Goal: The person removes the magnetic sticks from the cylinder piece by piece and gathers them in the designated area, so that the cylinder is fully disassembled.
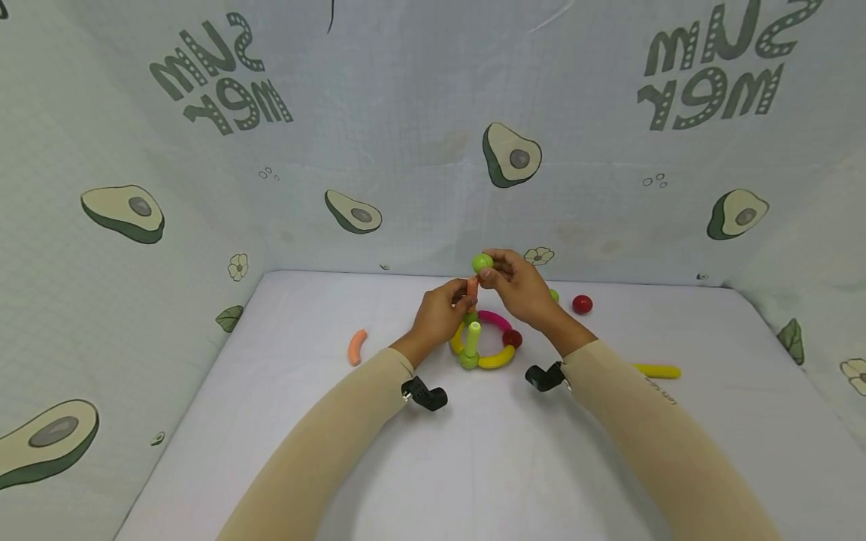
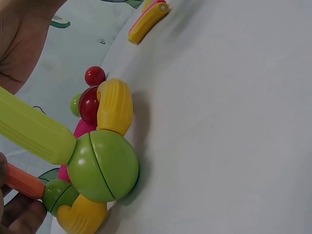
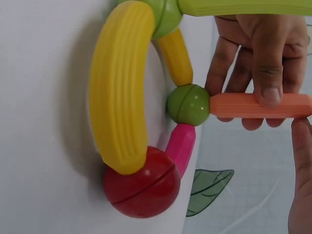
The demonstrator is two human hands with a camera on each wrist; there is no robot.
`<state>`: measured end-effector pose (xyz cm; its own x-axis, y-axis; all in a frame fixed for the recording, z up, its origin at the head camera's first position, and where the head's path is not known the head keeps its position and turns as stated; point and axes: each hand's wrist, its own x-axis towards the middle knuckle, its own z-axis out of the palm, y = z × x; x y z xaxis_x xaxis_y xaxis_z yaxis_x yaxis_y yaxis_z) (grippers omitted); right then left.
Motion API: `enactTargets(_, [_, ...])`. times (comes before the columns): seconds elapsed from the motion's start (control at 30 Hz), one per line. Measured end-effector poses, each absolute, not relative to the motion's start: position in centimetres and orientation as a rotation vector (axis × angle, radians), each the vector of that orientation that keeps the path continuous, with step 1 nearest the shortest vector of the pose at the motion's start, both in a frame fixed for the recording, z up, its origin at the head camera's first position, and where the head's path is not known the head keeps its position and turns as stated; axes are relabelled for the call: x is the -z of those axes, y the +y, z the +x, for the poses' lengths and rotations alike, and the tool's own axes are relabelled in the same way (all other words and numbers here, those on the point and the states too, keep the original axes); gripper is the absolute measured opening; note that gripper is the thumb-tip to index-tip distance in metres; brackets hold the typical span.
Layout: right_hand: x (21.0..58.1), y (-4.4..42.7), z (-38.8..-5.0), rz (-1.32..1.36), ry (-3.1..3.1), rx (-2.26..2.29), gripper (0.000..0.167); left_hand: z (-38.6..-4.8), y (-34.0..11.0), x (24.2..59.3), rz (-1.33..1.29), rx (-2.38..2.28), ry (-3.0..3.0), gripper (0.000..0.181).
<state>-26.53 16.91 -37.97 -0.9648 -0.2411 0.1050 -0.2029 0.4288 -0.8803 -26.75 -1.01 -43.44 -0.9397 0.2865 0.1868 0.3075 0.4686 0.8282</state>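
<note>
Above the ring (image 1: 499, 361), the left hand (image 1: 438, 312) pinches an orange rod (image 1: 472, 288), the right hand (image 1: 516, 287) a green ball (image 1: 482, 262), a likely capping step needing alignment.

The green balls (image 2: 109, 168) and red ball (image 3: 141, 185) look like smooth, glossy plastic, the yellow curved piece (image 3: 119, 87) and orange stick (image 3: 241, 106) ribbed, duller plastic, and the white tabletop (image 1: 480, 466) matt, possibly cloth, its weave too faint to tell.

Long beige sleeves (image 1: 318, 451); black angular device (image 1: 428, 395) at each wrist; small dark lettering (image 1: 661, 391) (right forearm).
</note>
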Motion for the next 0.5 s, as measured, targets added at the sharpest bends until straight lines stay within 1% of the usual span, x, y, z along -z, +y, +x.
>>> enactTargets(0.1, [37.8, 17.3, -26.5, -0.412, 2.648, 1.618, 0.052, -26.8, -1.0, 43.5, -0.546, 1.497, -2.683, 0.035])
enactTargets(0.33, [37.6, 19.2, -26.1, -0.426, 2.799, 1.469, 0.052, -26.7, -1.0, 43.6, -0.533, 1.451, -2.709, 0.037])
enactTargets(0.5, [37.6, 21.2, -25.7, -0.38, 2.858, 1.41, 0.057, -26.7, -0.9, 43.5, -0.523, 1.423, -2.723, 0.039])
